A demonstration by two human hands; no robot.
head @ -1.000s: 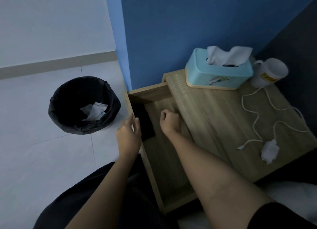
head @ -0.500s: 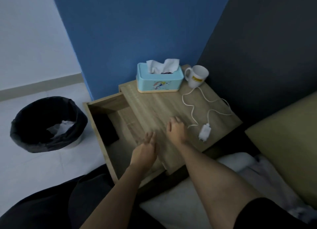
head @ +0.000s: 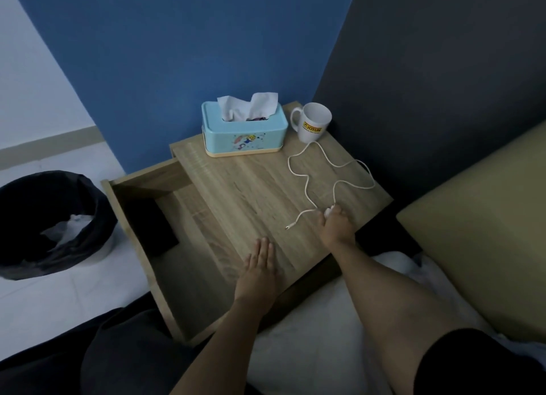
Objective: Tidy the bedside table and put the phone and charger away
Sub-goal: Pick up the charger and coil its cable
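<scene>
The wooden bedside table (head: 254, 193) has its drawer (head: 133, 217) pulled out to the left. A black phone (head: 153, 232) lies inside the drawer near its far end. A white charger with its cable (head: 307, 181) looped across the tabletop sits at the right front. My right hand (head: 335, 229) is closed over the charger's white plug, which is mostly hidden under my fingers. My left hand (head: 258, 272) lies flat, fingers together, on the table's front edge beside the drawer, holding nothing.
A light blue tissue box (head: 243, 130) and a white mug (head: 313, 125) stand at the back of the table against the blue wall. A black-lined bin (head: 50, 223) with crumpled tissue sits on the floor at left. Bedding and a tan headboard (head: 472, 223) lie to the right.
The view has swung right from the drawer. My right hand moved from the drawer across the tabletop and closed on the charger plug. My left hand left the phone and now rests at the table's edge.
</scene>
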